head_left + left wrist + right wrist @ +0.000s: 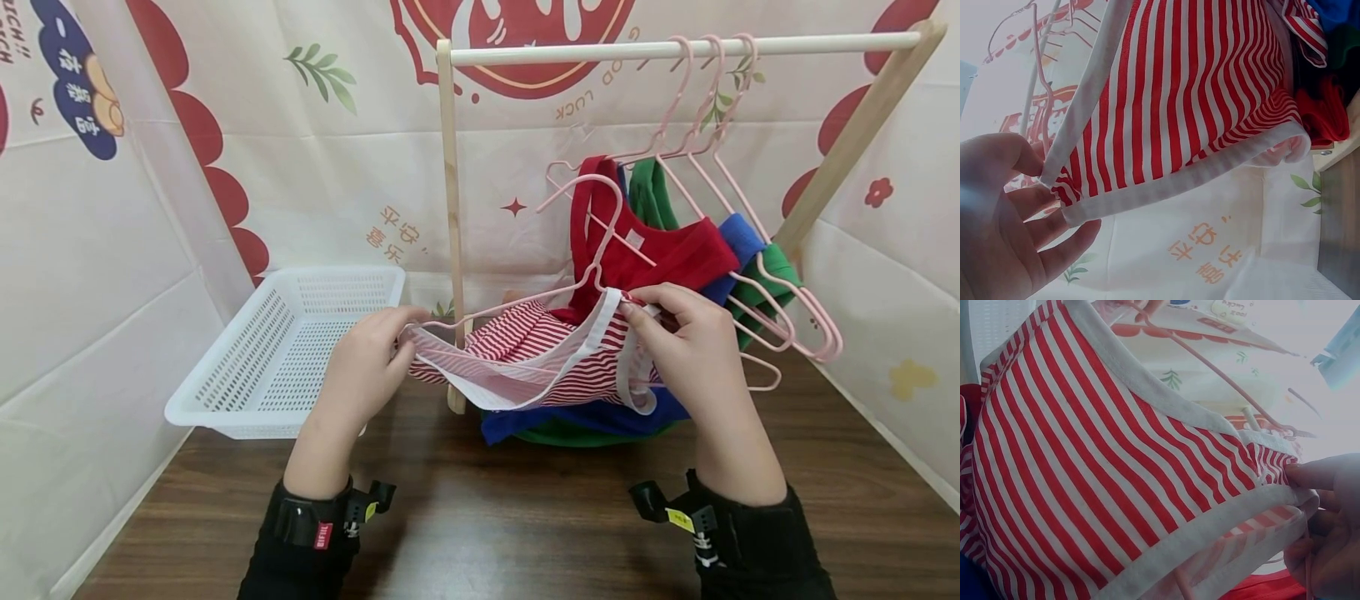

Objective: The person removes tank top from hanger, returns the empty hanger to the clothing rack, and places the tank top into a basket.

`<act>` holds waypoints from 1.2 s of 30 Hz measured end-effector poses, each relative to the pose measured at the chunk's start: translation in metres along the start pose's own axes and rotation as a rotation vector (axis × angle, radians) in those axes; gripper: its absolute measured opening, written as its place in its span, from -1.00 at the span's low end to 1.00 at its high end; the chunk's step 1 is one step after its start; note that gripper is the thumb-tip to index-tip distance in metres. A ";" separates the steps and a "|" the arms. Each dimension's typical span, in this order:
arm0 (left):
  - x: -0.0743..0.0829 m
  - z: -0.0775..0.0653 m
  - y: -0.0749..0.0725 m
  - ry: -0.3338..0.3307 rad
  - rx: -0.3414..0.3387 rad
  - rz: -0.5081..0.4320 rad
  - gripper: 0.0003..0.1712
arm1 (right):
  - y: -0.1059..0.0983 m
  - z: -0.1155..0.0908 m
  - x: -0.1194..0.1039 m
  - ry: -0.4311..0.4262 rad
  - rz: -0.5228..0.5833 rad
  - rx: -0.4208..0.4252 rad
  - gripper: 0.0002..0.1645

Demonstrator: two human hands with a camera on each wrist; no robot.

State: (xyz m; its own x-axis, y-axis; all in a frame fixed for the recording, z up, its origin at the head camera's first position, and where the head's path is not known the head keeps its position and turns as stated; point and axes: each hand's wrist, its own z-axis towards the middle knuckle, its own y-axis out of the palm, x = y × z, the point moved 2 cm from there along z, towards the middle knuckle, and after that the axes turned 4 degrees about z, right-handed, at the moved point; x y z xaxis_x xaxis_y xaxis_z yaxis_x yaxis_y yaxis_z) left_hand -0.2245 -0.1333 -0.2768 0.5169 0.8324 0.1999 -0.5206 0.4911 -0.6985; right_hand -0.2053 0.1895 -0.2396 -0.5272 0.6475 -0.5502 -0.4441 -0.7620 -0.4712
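Observation:
A red-and-white striped sleeveless top with white trim (498,337) is stretched between both hands above the table. My left hand (367,358) pinches one shoulder strap, beside the left end of a pink hanger (619,208). In the left wrist view, the thumb and fingers grip the strap's narrow edge. My right hand (690,333) pinches the other strap between thumb and fingers. The right wrist view shows a pink bar passing beside the right fingers (1316,472) and another partly inside the top. The hanger's hook stands free of the rail; cloth hides part of its lower frame.
Behind the top, a wooden rack with a white rail (525,55) carries several pink hangers with a red top (675,250) and blue and green garments. A white perforated basket (217,408) stands at the left on the brown table (510,517).

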 end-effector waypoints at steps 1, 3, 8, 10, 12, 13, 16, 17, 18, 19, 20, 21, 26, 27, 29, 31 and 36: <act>-0.001 0.000 0.000 -0.001 0.003 0.001 -0.70 | 0.000 0.000 0.000 0.001 0.000 -0.001 -0.73; -0.002 0.000 0.002 -0.005 0.006 0.007 -0.71 | 0.000 0.000 0.000 0.005 -0.003 -0.001 -0.72; -0.006 0.000 0.005 -0.012 -0.013 0.030 -0.72 | -0.001 0.000 0.001 0.023 -0.011 0.002 -0.71; -0.007 0.000 0.005 -0.020 -0.029 0.035 -0.71 | -0.001 0.000 0.001 0.028 -0.014 0.003 -0.70; -0.007 0.000 0.005 -0.031 -0.045 0.038 -0.70 | -0.001 0.000 0.002 0.031 -0.015 0.004 -0.70; -0.007 0.000 0.005 -0.037 -0.052 0.040 -0.69 | -0.001 0.000 0.002 0.032 -0.014 0.004 -0.70; -0.007 0.000 0.006 -0.053 -0.070 0.039 -0.68 | 0.000 0.000 0.002 0.035 -0.011 0.006 -0.70; -0.007 0.000 0.007 -0.057 -0.075 0.040 -0.68 | 0.000 0.000 0.002 0.037 -0.010 0.007 -0.70; -0.008 0.000 0.007 -0.061 -0.080 0.042 -0.67 | 0.000 0.000 0.002 0.038 -0.010 0.007 -0.70; -0.008 0.000 0.007 -0.065 -0.086 0.044 -0.67 | 0.000 0.000 0.002 0.040 -0.009 0.008 -0.70; -0.008 0.000 0.008 -0.069 -0.093 0.047 -0.66 | 0.000 0.000 0.002 0.041 -0.009 0.009 -0.70; -0.008 0.000 0.008 -0.072 -0.100 0.047 -0.66 | 0.000 0.000 0.002 0.042 -0.008 0.010 -0.69; -0.009 0.000 0.009 -0.080 -0.131 0.046 -0.63 | 0.002 0.000 0.002 0.049 -0.010 0.008 -0.69; -0.009 0.000 0.009 -0.081 -0.133 0.043 -0.62 | 0.002 0.000 0.002 0.052 -0.010 0.007 -0.69; -0.010 0.000 0.009 -0.080 -0.139 0.042 -0.60 | 0.003 0.000 0.002 0.054 -0.008 0.003 -0.70; -0.010 0.000 0.009 -0.083 -0.149 0.042 -0.57 | 0.004 0.000 0.002 0.054 -0.005 -0.001 -0.71; -0.009 0.001 0.010 -0.067 -0.169 0.042 -0.56 | 0.007 0.000 0.001 0.042 0.003 -0.012 -0.73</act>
State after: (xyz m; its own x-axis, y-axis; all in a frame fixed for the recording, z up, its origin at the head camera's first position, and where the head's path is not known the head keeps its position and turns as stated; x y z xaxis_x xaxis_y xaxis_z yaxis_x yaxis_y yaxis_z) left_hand -0.2346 -0.1355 -0.2850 0.4481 0.8691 0.2095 -0.4158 0.4101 -0.8118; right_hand -0.2089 0.1848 -0.2439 -0.4978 0.6452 -0.5796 -0.4341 -0.7639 -0.4776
